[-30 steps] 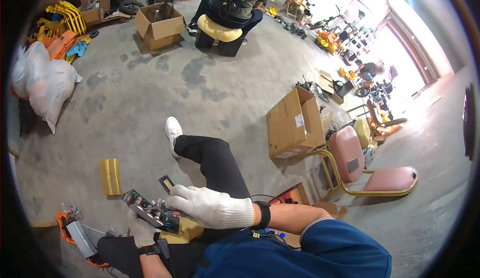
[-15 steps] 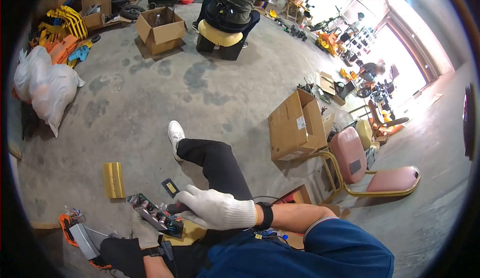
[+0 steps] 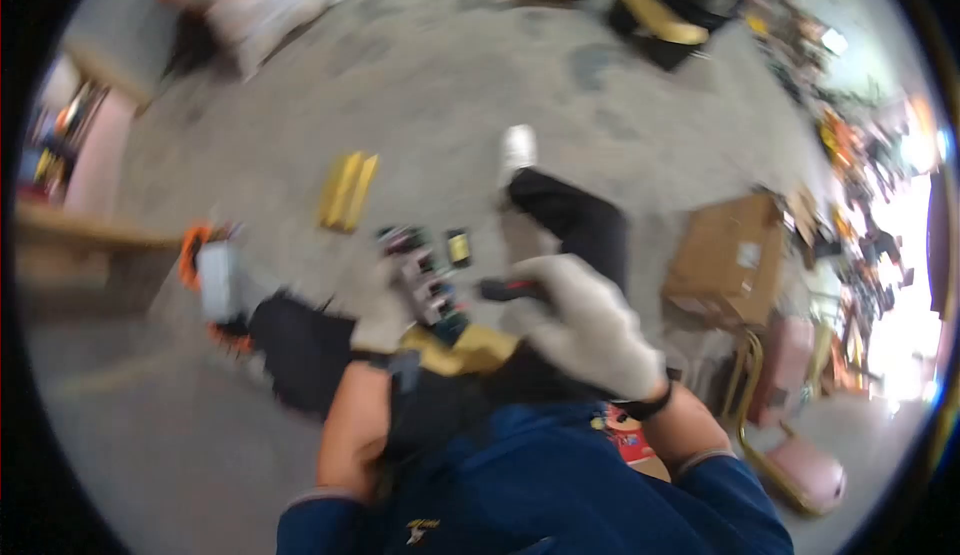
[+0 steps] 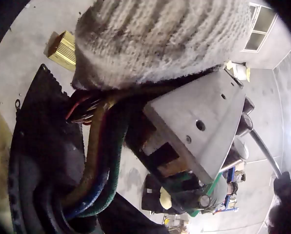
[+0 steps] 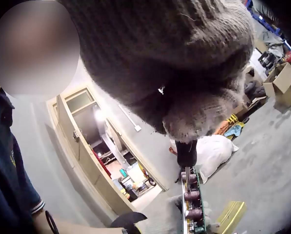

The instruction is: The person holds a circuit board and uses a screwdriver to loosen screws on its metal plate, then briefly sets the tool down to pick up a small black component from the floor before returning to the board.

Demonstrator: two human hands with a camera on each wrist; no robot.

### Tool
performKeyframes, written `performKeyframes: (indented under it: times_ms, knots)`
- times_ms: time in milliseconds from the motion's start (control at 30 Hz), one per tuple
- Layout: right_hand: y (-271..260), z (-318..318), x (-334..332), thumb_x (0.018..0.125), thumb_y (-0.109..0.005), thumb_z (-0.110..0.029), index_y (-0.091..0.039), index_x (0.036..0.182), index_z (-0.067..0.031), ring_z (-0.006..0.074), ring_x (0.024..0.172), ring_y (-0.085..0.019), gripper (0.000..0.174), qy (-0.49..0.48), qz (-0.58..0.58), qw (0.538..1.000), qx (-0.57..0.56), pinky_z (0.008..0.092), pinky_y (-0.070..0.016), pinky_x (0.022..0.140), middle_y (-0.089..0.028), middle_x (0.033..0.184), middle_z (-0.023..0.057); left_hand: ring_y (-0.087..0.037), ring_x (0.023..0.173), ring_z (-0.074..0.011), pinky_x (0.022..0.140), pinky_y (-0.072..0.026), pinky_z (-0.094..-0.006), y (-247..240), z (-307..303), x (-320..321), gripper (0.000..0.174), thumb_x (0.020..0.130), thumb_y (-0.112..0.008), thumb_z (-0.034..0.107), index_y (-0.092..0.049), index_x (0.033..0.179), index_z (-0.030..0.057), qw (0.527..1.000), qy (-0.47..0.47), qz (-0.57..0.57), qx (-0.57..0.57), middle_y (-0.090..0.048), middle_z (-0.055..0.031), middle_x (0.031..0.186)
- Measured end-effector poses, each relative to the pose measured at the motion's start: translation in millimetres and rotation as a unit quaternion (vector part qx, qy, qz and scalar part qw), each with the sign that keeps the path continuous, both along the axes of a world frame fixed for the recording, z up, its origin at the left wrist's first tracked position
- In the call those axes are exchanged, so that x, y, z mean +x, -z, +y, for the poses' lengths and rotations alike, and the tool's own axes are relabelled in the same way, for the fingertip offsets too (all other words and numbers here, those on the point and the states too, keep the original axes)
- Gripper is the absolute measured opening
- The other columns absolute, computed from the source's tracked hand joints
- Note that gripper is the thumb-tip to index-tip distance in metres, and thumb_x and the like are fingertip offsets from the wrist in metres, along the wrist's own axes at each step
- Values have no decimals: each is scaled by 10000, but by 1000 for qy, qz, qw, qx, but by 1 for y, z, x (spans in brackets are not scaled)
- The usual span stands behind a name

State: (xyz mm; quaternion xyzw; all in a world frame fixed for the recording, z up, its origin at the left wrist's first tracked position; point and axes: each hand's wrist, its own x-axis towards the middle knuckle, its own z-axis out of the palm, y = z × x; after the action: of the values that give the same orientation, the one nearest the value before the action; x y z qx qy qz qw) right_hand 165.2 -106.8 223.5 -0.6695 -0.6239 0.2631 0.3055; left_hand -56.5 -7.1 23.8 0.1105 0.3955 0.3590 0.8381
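My gloved left hand (image 3: 372, 305) grips a circuit board (image 3: 428, 285) over the lap. In the left wrist view the board carries a bare metal plate (image 4: 199, 122) with holes, round capacitors (image 4: 237, 148) along its edge, and thick coloured wires (image 4: 99, 151). My gloved right hand (image 3: 595, 335) holds a screwdriver (image 3: 503, 290) by its black and red handle. Its thin shaft (image 4: 266, 152) points towards the board's capacitor side in the left wrist view. On the floor beyond lie a gold ribbed metal housing (image 3: 347, 191) and a small black piece with a yellow label (image 3: 458, 247).
A grey device with orange ends (image 3: 216, 280) stands left of my knee. To the right are a cardboard box (image 3: 725, 260) and a pink chair (image 3: 785, 370). A white sack (image 3: 255, 0) lies at the far left, near a wooden door frame (image 5: 94, 156).
The head view has swung left and blurred, showing a doorway at the left. My right hand has drawn the screwdriver back from the board; the left hand keeps its grip.
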Motion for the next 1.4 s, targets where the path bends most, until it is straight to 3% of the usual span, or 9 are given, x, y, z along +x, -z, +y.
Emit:
performKeyframes:
  times_ms: [167,300,367,433,500,567,1067,1267,1400]
  knots:
    - [-17,4,32,902,-710,-72,-670,1169,10,161,912,-680,282,91,110,985,-93,324,-546,815,-717,972,120,-599,778,-218,646,-539,-461,-34,1,15,334,966,-508,313,-606,1260,189,997,-45,24,-65,-646,-24,1022]
    - [-21,14,57,937,-673,-81,-692,1154,-1,75,724,-597,232,205,165,958,-117,250,-477,619,-647,899,24,-562,818,-207,685,-507,-459,-40,8,3,261,973,-525,443,-564,1157,262,993,-112,10,-34,-566,-3,940]
    - [-4,26,67,976,-652,-125,-692,1154,10,74,693,-590,228,253,222,939,-68,250,-468,591,-635,863,30,-655,824,-267,657,-492,-386,-59,15,-6,282,1011,-524,467,-603,976,198,975,-208,20,-74,-552,-32,829]
    - [7,36,70,1016,-641,-186,-665,1173,20,98,696,-598,261,266,246,930,-61,252,-482,589,-644,895,46,-667,835,-299,779,-535,-474,-1,20,-52,354,1026,-489,451,-649,946,146,946,-152,-286,18,-578,-60,796]
    - [33,42,81,1031,-646,-217,-625,1199,13,120,713,-603,285,292,429,853,-55,247,-497,590,-654,947,78,-674,873,-316,1043,-500,-602,10,16,-61,457,1023,-483,407,-689,1086,4,957,-190,-215,38,-666,-125,938]
    - [51,47,89,1035,-655,-233,-595,1214,10,129,743,-606,307,281,462,836,-91,243,-505,593,-656,997,103,-672,911,-325,1080,-474,-592,14,15,-65,443,1017,-499,398,-690,1092,5,957,-204,-203,23,-661,-135,982]
    - [169,97,107,976,-677,-241,-666,1054,-32,128,653,-581,223,349,429,802,-227,284,-482,580,-609,846,32,-577,827,-235,754,-501,-392,4,15,-50,310,1004,-533,357,-653,1045,74,976,-215,13,45,-624,-69,911]
    - [242,127,125,963,-702,-232,-663,977,-64,140,697,-609,173,332,396,809,-279,293,-533,606,-636,839,35,-533,789,-214,666,-448,-346,-6,27,-36,346,1013,-494,364,-626,934,54,961,-258,39,-87,-563,-61,851]
    - [292,158,133,937,-683,-199,-657,924,-52,136,653,-587,149,329,359,813,-320,277,-514,591,-606,793,36,-665,911,-303,759,-581,-540,23,25,-55,255,1000,-581,356,-640,1079,121,959,-219,30,-177,-660,-105,984]
